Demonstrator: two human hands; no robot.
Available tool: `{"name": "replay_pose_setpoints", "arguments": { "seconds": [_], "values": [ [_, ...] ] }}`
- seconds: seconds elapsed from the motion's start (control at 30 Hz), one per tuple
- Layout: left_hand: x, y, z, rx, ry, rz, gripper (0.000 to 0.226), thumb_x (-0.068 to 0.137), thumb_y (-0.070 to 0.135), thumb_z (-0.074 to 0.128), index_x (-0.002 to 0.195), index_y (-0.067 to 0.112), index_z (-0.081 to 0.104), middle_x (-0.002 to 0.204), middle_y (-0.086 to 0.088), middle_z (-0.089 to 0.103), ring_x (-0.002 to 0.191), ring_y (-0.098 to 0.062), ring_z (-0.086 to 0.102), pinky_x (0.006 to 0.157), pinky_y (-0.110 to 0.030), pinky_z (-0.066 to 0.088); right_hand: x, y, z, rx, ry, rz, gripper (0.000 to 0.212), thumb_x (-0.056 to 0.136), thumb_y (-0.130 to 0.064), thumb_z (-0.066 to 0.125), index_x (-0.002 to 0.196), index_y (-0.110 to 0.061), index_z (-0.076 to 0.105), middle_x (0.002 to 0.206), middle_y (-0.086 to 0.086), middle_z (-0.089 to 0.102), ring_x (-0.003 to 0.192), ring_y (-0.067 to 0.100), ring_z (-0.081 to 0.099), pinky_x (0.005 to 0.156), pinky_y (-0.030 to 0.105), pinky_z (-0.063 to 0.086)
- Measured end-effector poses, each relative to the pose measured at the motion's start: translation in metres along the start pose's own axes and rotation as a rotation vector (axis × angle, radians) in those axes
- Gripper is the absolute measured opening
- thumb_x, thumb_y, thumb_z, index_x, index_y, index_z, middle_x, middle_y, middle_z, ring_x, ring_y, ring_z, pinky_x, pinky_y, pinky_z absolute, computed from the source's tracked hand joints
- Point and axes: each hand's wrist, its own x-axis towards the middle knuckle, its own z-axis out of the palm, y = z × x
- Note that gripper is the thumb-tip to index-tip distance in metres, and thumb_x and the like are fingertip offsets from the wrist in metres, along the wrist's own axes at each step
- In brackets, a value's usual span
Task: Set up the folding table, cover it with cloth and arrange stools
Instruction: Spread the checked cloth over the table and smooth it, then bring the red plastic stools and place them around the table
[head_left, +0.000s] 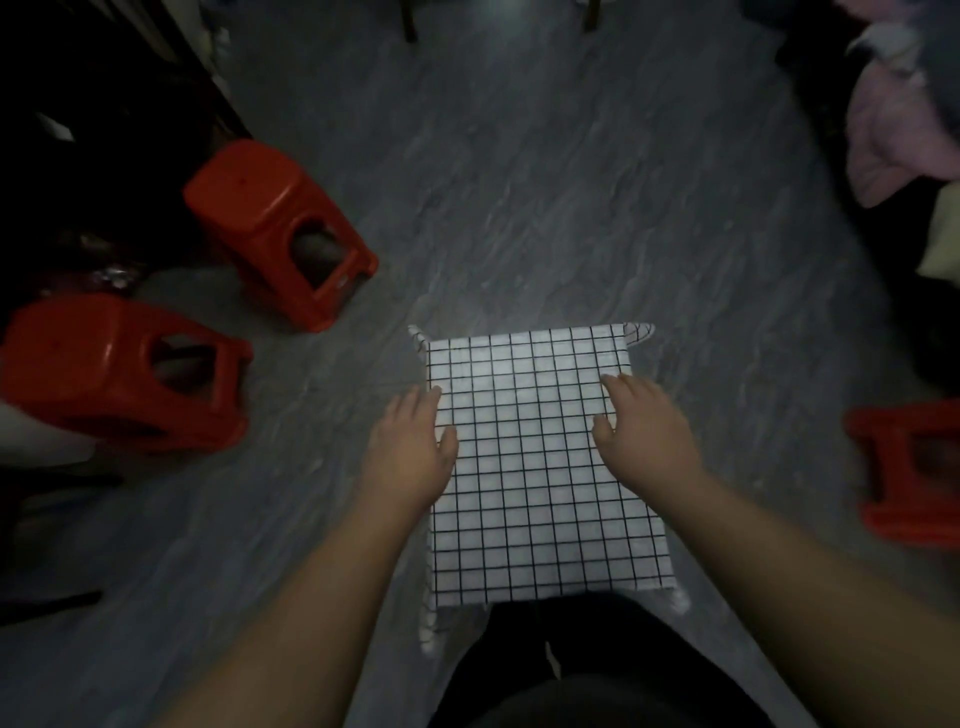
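The head camera looks down on two bare forearms reaching forward over a dark garment (582, 670) at the bottom edge of the view. Just past it lies the white cloth with a thin black grid (535, 499), spread flat over a small square table top, its corners hanging down at each side; the table beneath is hidden by the cloth. The left hand (410, 447) rests on the cloth's left edge with fingers extended and held together, palm down, thumb lying on the fabric, holding nothing. The right hand (644, 426) lies flat on the right edge at about the same depth, fingers slightly spread and pointing forward, also gripping nothing, only pressing on the cloth. Well to the right of the right hand, a red plastic stool (909, 473) is partly cut off by the frame edge. To the left of the left hand, a second red plastic stool (124, 374) lies tipped on its side on the grey stone-patterned floor (519, 182), and beyond it, farther forward and left, a third red plastic stool (275, 228) also lies tipped. Far off to the right of the hands, a heap of pale pink fabric (893, 124) sits in shadow.
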Motion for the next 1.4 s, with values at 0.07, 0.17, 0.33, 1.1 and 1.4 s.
{"name": "replay_pose_setpoints", "arguments": {
  "seconds": [0.07, 0.17, 0.33, 1.1, 1.4],
  "values": [
    [-0.028, 0.011, -0.009, -0.041, 0.032, 0.013, 0.061, 0.099, 0.044, 0.044, 0.153, 0.019, 0.032, 0.160, -0.008, 0.033, 0.148, -0.027, 0.026, 0.122, -0.044, 0.022, -0.026, -0.010, -0.019, 0.024, 0.032, -0.008, 0.057, 0.095, -0.033, 0.051, 0.148, -0.016, 0.040, 0.150, 0.004, 0.045, 0.140, 0.025, 0.036, 0.111, 0.047, 0.037],
    [-0.057, 0.023, -0.017, -0.101, 0.065, 0.012, 0.061, 0.100, 0.042, 0.045, 0.155, 0.019, 0.030, 0.162, -0.006, 0.028, 0.151, -0.025, 0.020, 0.124, -0.042, 0.017, -0.059, -0.018, -0.037, 0.058, 0.051, -0.011, 0.060, 0.096, -0.034, 0.050, 0.152, -0.016, 0.036, 0.155, 0.007, 0.040, 0.143, 0.025, 0.032, 0.115, 0.045, 0.032],
    [-0.089, 0.028, -0.031, -0.042, 0.071, 0.025, 0.063, 0.100, 0.043, 0.046, 0.156, 0.021, 0.027, 0.163, -0.007, 0.026, 0.151, -0.028, 0.019, 0.123, -0.046, 0.019, -0.100, -0.026, -0.047, 0.074, 0.018, -0.042, 0.063, 0.097, -0.039, 0.047, 0.155, -0.020, 0.029, 0.160, 0.005, 0.032, 0.148, 0.024, 0.024, 0.120, 0.045, 0.027],
    [-0.328, 0.109, 0.049, -0.057, 0.300, -0.430, 0.066, 0.098, 0.045, 0.047, 0.156, 0.022, 0.027, 0.164, -0.011, 0.024, 0.151, -0.032, 0.020, 0.121, -0.051, 0.021, -0.238, 0.055, -0.091, 0.039, 0.020, -0.580, 0.063, 0.099, -0.040, 0.046, 0.156, -0.021, 0.027, 0.162, 0.005, 0.028, 0.152, 0.025, 0.015, 0.124, 0.042, 0.016],
    [-0.504, 0.105, 0.071, -0.080, 0.402, -0.763, 0.065, 0.098, 0.045, 0.047, 0.156, 0.021, 0.029, 0.163, -0.011, 0.026, 0.150, -0.032, 0.021, 0.120, -0.049, 0.022, -0.333, 0.003, -0.080, 0.020, -0.060, -0.919, 0.062, 0.099, -0.042, 0.045, 0.154, -0.020, 0.029, 0.161, 0.005, 0.029, 0.151, 0.024, 0.016, 0.122, 0.035, 0.011]
  ]
}}
